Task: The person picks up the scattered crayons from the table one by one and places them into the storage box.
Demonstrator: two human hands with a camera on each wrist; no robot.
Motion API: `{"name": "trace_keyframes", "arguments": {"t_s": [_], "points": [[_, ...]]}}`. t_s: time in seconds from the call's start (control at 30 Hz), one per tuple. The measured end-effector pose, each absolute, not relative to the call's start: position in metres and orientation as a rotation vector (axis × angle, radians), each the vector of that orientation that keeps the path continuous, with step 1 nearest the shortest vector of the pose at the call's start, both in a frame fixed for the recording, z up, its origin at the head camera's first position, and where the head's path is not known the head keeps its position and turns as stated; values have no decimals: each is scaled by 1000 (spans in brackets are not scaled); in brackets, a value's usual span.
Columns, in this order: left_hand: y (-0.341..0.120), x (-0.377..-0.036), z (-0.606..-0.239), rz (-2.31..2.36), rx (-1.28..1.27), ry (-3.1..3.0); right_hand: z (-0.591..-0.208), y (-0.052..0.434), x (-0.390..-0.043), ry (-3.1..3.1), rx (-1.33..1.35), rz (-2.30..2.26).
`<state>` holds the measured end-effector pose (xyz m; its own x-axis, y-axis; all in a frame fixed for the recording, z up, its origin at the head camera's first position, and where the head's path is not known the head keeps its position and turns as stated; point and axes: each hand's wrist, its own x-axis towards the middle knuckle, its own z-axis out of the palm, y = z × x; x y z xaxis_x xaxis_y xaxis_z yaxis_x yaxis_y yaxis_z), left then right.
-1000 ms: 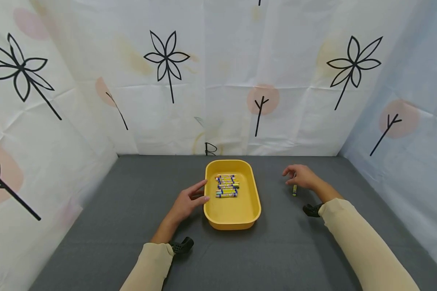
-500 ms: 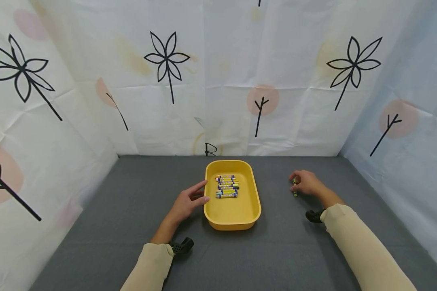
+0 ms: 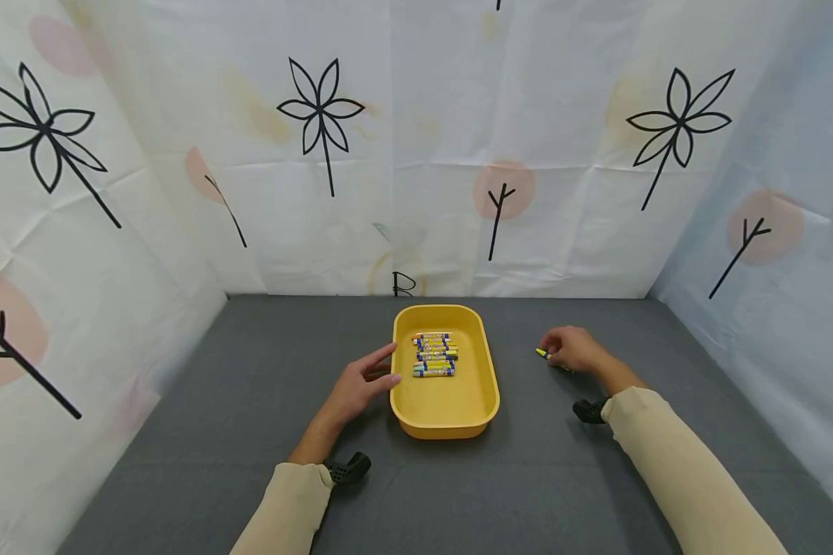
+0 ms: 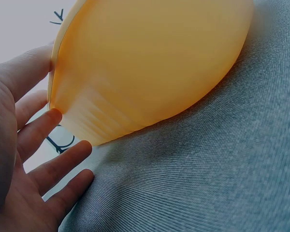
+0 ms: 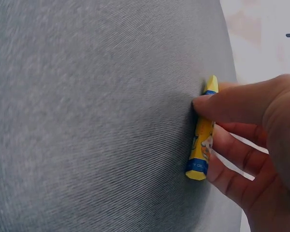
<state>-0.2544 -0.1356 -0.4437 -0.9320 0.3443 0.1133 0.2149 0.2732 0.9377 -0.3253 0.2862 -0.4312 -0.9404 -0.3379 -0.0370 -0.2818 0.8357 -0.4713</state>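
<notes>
A yellow crayon [image 5: 201, 140] with a blue-banded wrapper is pinched between the thumb and fingers of my right hand [image 3: 575, 349], close over the grey table to the right of the tray. Its yellow end [image 3: 541, 353] points left in the head view; the hand hides much of its middle. The yellow tray [image 3: 444, 408] stands in front of me with several wrapped crayons [image 3: 433, 355] lying in a column inside. My left hand [image 3: 350, 391] touches the tray's left side with extended, spread fingers. In the left wrist view, fingertips [image 4: 82, 147] lie along the outer wall.
Grey cloth [image 3: 278, 347] covers the table around the tray. White fabric [image 3: 416, 154] with printed leaves and trees rises behind the table and on both sides. A black wrist strap piece [image 3: 350, 468] hangs at each wrist.
My right hand has come down onto the crayon and pinched it. The crayon has swung from pointing away from me to pointing left. My left hand stays at the tray.
</notes>
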Motion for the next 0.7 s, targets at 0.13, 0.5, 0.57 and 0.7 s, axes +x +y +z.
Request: {"name": "trace_keyframes", "arguments": {"t_s": [0.13,0.5,0.57,0.7], "points": [[-135,-249,-436,1753,542,2417,-421,280,-326,2862,-538,-752],[-135,-249,-434,1751,507,2398,-372,245,-337,2754,-664,-907],[-135,-248,-434,1750,502,2403,-364,236,-340,2725,-695,-917],[-134,-248,-433,1747,505,2415,-351,216,-344,2659,-735,-960]]}}
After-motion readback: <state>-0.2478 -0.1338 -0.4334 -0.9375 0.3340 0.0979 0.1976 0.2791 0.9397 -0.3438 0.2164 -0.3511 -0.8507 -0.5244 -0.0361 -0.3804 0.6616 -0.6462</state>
